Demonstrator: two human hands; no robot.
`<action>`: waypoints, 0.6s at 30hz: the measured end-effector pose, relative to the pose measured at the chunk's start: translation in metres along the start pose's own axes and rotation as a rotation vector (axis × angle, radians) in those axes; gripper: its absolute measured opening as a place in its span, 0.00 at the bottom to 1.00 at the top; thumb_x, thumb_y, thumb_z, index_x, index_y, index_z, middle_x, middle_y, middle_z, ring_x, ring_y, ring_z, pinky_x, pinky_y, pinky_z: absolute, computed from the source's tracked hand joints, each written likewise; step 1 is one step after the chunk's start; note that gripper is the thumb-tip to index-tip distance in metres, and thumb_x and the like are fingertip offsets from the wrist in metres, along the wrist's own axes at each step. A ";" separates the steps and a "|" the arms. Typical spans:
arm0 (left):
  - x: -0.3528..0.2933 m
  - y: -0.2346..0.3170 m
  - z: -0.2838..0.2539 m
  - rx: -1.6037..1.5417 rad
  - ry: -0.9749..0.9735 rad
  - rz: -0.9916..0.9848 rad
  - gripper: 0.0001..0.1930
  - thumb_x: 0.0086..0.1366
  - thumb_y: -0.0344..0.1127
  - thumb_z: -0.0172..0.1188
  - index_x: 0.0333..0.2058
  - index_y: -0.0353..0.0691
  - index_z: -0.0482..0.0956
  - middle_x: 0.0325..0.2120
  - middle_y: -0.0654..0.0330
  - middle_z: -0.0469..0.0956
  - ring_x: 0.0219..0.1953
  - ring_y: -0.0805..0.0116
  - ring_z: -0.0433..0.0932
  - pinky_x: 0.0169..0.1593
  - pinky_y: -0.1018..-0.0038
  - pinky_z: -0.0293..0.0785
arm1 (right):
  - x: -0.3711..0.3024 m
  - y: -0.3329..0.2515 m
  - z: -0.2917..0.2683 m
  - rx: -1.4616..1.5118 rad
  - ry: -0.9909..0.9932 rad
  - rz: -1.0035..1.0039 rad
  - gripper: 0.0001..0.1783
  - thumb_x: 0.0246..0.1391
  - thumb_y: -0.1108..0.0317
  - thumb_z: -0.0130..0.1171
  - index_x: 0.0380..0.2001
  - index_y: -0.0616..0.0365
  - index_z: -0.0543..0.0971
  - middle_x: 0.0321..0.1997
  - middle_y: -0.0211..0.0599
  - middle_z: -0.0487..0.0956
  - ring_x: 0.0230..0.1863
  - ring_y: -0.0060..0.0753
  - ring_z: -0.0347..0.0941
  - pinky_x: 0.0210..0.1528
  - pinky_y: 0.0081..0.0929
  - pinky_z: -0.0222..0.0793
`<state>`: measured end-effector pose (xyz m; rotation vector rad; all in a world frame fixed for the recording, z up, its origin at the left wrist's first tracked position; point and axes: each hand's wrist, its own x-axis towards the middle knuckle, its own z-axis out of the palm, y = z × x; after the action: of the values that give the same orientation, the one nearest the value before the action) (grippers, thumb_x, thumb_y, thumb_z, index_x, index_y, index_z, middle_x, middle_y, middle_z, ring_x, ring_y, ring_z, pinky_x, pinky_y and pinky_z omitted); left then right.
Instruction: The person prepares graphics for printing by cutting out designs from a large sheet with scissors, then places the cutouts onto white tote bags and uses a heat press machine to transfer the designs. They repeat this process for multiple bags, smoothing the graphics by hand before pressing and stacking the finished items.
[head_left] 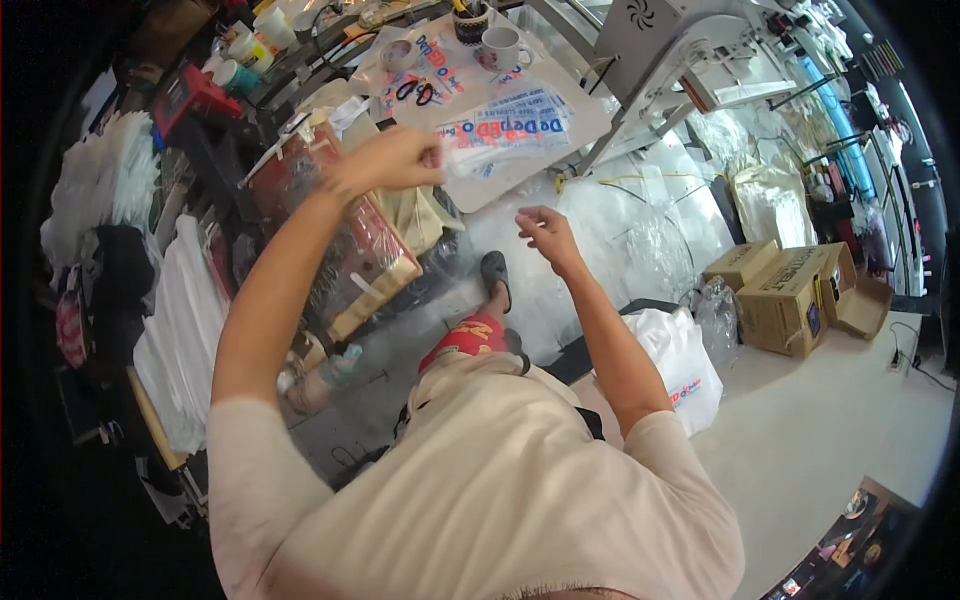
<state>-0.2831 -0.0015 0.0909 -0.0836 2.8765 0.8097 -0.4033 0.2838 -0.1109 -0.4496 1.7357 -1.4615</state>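
Note:
My left hand (pixel 402 160) reaches over the near left corner of the table, its fingers curled in. Beside its fingertips lies the blurred end of a printed clear plastic sheet (pixel 515 125); whether the hand grips it I cannot make out. Lower and to the right, my right hand (pixel 548 237) hovers off the table's front edge, fingers loosely bent and somewhat apart, with nothing visible in them. Farther back on the table (pixel 487 193) are black-handled scissors (pixel 415 93), a roll of tape (pixel 400 56), a patterned mug (pixel 502 49) and a dark pen holder (pixel 470 25).
A grey machine (pixel 650 40) on a metal frame stands at the right. Cardboard boxes (pixel 785 300) and a white plastic bag (pixel 672 360) sit at the lower right. A brown box-like stack (pixel 345 230) lies beneath my left arm, near piled white sheets (pixel 185 330).

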 end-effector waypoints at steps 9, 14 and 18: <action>0.157 -0.162 0.118 0.065 0.273 -0.396 0.38 0.44 0.52 0.79 0.55 0.47 0.79 0.53 0.55 0.78 0.61 0.52 0.72 0.59 0.47 0.69 | 0.139 -0.027 -0.022 -0.665 0.399 -0.471 0.39 0.46 0.59 0.74 0.59 0.65 0.73 0.53 0.55 0.76 0.52 0.56 0.74 0.56 0.45 0.71; 0.149 -0.160 0.096 0.062 0.404 -0.300 0.20 0.50 0.39 0.77 0.41 0.42 0.81 0.38 0.59 0.83 0.46 0.56 0.81 0.52 0.57 0.74 | 0.201 -0.052 -0.030 -0.728 0.367 -0.329 0.53 0.36 0.51 0.80 0.66 0.60 0.68 0.59 0.55 0.74 0.56 0.60 0.71 0.60 0.50 0.67; 0.152 -0.155 0.057 -0.346 0.108 -0.194 0.14 0.55 0.32 0.73 0.37 0.37 0.78 0.33 0.54 0.83 0.38 0.56 0.82 0.43 0.64 0.76 | 0.216 -0.102 -0.024 -1.043 0.432 -0.674 0.43 0.41 0.51 0.79 0.62 0.51 0.77 0.57 0.48 0.80 0.53 0.50 0.77 0.51 0.43 0.72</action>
<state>-0.4106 -0.1053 -0.0611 -0.4497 2.7333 1.2851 -0.5769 0.1186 -0.0899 -1.4478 2.8260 -0.9536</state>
